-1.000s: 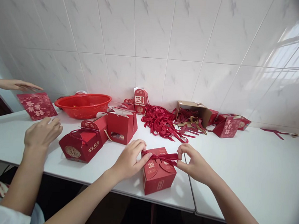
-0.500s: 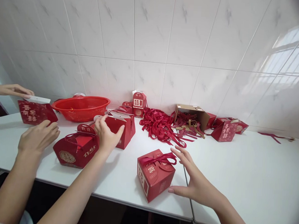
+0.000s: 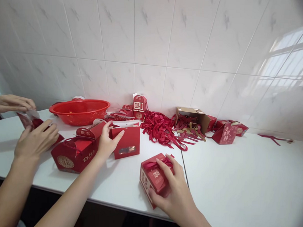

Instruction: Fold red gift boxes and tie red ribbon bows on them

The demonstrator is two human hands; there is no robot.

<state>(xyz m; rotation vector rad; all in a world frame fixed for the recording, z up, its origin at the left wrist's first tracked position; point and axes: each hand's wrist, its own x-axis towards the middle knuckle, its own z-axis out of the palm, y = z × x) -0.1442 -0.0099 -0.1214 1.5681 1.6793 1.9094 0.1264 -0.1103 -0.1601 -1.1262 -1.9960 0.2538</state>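
Note:
My left hand [image 3: 108, 141] is closed on the upper left edge of an open-topped red gift box [image 3: 127, 141], its thumb against the front. This box has a small window low on its face and pale flaps at the top. My right hand [image 3: 172, 184] grips a closed red gift box [image 3: 152, 173] with a ribbon bow on its lid. The fingers lie over the lid and bow, and the thumb presses the side. A handled red gift box [image 3: 75, 153] stands left of my left hand, partly behind my forearm.
A co-worker's hands [image 3: 37, 138] handle another red box at the left. Along the tiled wall stand a red plastic basin [image 3: 80, 112], small red boxes [image 3: 139, 108], a heap of red ribbons [image 3: 159, 129], a cardboard box [image 3: 203, 120] of ribbons and more red boxes [image 3: 224, 131].
My right hand has moved left onto the bowed box and closed on it. The open-topped box at my left hand has turned, showing its windowed face. The co-worker's box has tilted.

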